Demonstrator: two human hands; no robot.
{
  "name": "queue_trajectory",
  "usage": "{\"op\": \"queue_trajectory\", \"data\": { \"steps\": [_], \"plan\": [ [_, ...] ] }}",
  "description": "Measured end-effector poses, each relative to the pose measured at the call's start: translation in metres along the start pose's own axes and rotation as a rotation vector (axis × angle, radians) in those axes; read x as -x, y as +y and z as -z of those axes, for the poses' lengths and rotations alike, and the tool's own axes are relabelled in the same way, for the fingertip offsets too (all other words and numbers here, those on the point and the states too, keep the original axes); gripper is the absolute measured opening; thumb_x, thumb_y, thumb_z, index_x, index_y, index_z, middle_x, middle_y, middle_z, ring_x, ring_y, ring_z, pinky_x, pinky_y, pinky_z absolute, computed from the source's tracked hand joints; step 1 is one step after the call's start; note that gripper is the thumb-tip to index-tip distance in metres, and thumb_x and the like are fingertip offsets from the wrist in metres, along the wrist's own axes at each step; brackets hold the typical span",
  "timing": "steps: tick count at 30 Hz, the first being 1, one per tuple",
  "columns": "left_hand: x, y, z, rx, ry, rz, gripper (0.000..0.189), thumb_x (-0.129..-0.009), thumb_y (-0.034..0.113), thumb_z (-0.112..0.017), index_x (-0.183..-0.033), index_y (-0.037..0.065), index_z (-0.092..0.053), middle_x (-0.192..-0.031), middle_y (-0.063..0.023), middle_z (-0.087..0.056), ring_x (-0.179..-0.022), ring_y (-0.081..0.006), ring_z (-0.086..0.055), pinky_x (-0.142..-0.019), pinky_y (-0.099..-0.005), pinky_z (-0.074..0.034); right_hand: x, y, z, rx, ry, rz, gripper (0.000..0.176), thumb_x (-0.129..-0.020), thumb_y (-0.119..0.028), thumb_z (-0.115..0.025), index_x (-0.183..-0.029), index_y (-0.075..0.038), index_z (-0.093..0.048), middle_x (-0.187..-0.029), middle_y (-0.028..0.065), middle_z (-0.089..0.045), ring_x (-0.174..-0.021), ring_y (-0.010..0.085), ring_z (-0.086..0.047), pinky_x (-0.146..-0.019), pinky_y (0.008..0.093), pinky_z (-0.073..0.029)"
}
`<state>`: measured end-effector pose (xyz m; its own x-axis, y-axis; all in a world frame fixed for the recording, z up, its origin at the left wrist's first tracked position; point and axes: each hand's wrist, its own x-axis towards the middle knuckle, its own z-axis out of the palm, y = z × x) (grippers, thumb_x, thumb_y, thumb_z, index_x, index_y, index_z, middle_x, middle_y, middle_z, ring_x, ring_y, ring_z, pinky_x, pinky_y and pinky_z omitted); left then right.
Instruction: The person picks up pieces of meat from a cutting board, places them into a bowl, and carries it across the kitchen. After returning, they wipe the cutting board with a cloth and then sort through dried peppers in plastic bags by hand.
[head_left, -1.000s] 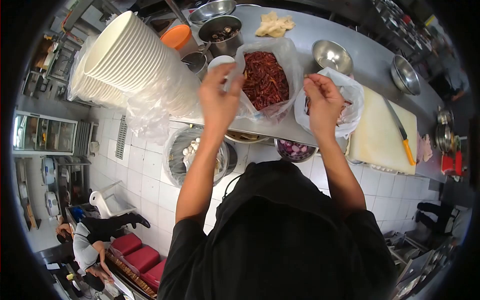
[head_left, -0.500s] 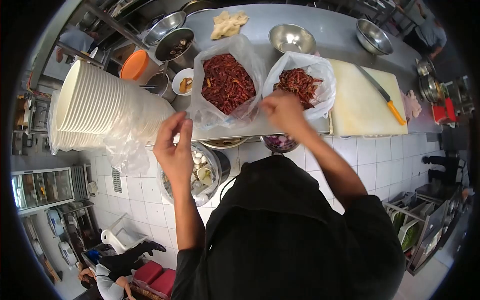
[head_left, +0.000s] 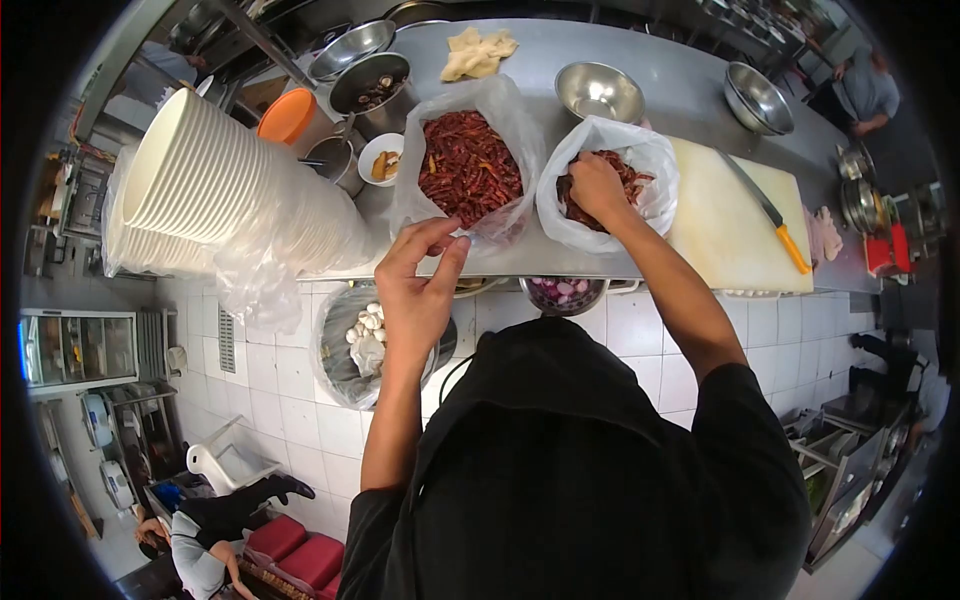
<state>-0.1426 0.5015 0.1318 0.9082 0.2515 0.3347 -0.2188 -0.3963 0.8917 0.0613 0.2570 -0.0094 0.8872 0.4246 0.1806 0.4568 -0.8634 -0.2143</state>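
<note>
My left hand [head_left: 420,285] hovers at the front edge of the left bag, thumb and forefinger close together, with a small reddish bit at the fingertips. That clear plastic bag [head_left: 520,115] is full of dried red chilies [head_left: 468,165]. My right hand [head_left: 598,188] reaches down into the white plastic bag [head_left: 655,150], its fingertips hidden among the darker red chilies [head_left: 632,180] there. Beside this bag lies a pale cutting board [head_left: 730,230] with a yellow-handled knife [head_left: 790,245] on it.
Stacked white containers [head_left: 200,170], an orange-topped tub [head_left: 287,116], a pot [head_left: 375,90] and a small bowl [head_left: 380,160] stand left. Steel bowls [head_left: 600,92] sit further back. Below the counter are a bagged bin [head_left: 350,345] and a bowl of onions [head_left: 565,295]. Other people are at the sides.
My right hand has moved from the white bag's near edge down into it. My left hand has shifted right, from beside the container stack to the left bag's front edge.
</note>
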Motion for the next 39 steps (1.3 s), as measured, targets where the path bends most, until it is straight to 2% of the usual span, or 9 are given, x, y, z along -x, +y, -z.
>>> {"op": "queue_trajectory", "data": {
  "steps": [6,9,10,14,15,18,29,32,39],
  "plan": [
    [-0.003,-0.002,-0.008,-0.009,-0.037,-0.007,0.021,-0.085,-0.001,-0.070,-0.106,-0.002,-0.070,-0.101,-0.0090,-0.068,-0.085,-0.0130,-0.063,-0.080,-0.0246,-0.049,0.009,0.014,0.034,-0.114,0.130,-0.027,0.011,-0.079,-0.006,-0.064,-0.085,0.000,-0.072,-0.090,0.0197,-0.068,-0.090,0.0396,-0.065,-0.083,0.0462,-0.051],
    [-0.009,-0.002,-0.023,-0.005,-0.087,-0.051,0.024,-0.084,0.001,-0.072,-0.107,-0.002,-0.070,-0.104,-0.0105,-0.069,-0.086,-0.0149,-0.064,-0.080,-0.0265,-0.050,0.025,0.022,0.066,-0.415,0.144,-0.123,0.014,-0.081,-0.008,-0.066,-0.091,-0.002,-0.073,-0.088,0.0198,-0.070,-0.081,0.0394,-0.066,-0.076,0.0442,-0.052],
    [-0.012,-0.001,-0.032,-0.003,-0.113,-0.058,0.024,-0.083,0.002,-0.073,-0.107,-0.002,-0.070,-0.105,-0.0110,-0.069,-0.086,-0.0160,-0.064,-0.080,-0.0273,-0.050,0.031,0.021,0.074,-0.518,0.120,-0.202,0.014,-0.083,-0.009,-0.069,-0.093,0.000,-0.073,-0.081,0.0159,-0.072,-0.071,0.0301,-0.067,-0.070,0.0379,-0.051],
    [-0.027,0.009,-0.073,0.013,-0.173,-0.202,0.024,-0.081,0.007,-0.076,-0.103,-0.001,-0.071,-0.101,-0.0147,-0.069,-0.087,-0.0256,-0.067,-0.079,-0.0326,-0.052,0.052,0.005,0.109,-0.962,-0.052,-0.529,0.014,-0.085,-0.007,-0.070,-0.089,0.006,-0.071,-0.077,0.0070,-0.071,-0.071,0.0109,-0.062,-0.067,0.0273,-0.049],
    [-0.033,0.012,-0.085,0.021,-0.181,-0.266,0.023,-0.081,0.008,-0.076,-0.102,0.000,-0.071,-0.099,-0.0160,-0.069,-0.087,-0.0294,-0.068,-0.078,-0.0345,-0.053,0.056,-0.003,0.119,-0.954,-0.034,-0.481,0.014,-0.085,-0.007,-0.070,-0.090,0.005,-0.072,-0.077,0.0074,-0.071,-0.071,0.0113,-0.062,-0.067,0.0278,-0.050],
    [-0.045,0.011,-0.113,-0.022,-0.203,-0.301,0.028,-0.081,0.008,-0.076,-0.108,0.001,-0.071,-0.101,-0.0142,-0.070,-0.089,-0.0220,-0.067,-0.076,-0.0320,-0.053,0.068,-0.025,0.138,-0.931,0.027,-0.364,0.014,-0.085,-0.007,-0.069,-0.092,0.004,-0.072,-0.078,0.0090,-0.071,-0.071,0.0129,-0.063,-0.068,0.0290,-0.050],
    [-0.049,0.002,-0.131,0.030,-0.227,-0.052,0.014,-0.083,0.004,-0.073,-0.095,-0.002,-0.074,-0.087,-0.0135,-0.073,-0.074,-0.0184,-0.070,-0.068,-0.0280,-0.053,0.071,-0.049,0.137,-0.696,0.277,-0.076,0.013,-0.082,-0.005,-0.070,-0.092,0.003,-0.072,-0.083,0.0174,-0.070,-0.076,0.0300,-0.067,-0.072,0.0358,-0.051],
    [-0.048,0.002,-0.124,0.030,-0.227,-0.033,0.014,-0.083,0.004,-0.072,-0.096,-0.001,-0.074,-0.087,-0.0128,-0.073,-0.075,-0.0158,-0.069,-0.069,-0.0270,-0.053,0.067,-0.055,0.137,-0.707,0.261,-0.079,0.011,-0.083,-0.004,-0.070,-0.092,0.002,-0.072,-0.082,0.0147,-0.070,-0.073,0.0240,-0.066,-0.070,0.0338,-0.051],
    [-0.052,-0.014,-0.098,0.346,-0.380,0.165,0.013,-0.086,0.000,-0.069,-0.098,-0.003,-0.073,-0.082,-0.0086,-0.073,-0.074,-0.0129,-0.068,-0.066,-0.0245,-0.052,0.054,-0.043,0.140,-1.357,-0.235,-0.281,0.009,-0.086,0.000,-0.067,-0.093,0.004,-0.072,-0.077,0.0051,-0.066,-0.067,0.0096,-0.056,-0.062,0.0256,-0.046]
  ]
}}
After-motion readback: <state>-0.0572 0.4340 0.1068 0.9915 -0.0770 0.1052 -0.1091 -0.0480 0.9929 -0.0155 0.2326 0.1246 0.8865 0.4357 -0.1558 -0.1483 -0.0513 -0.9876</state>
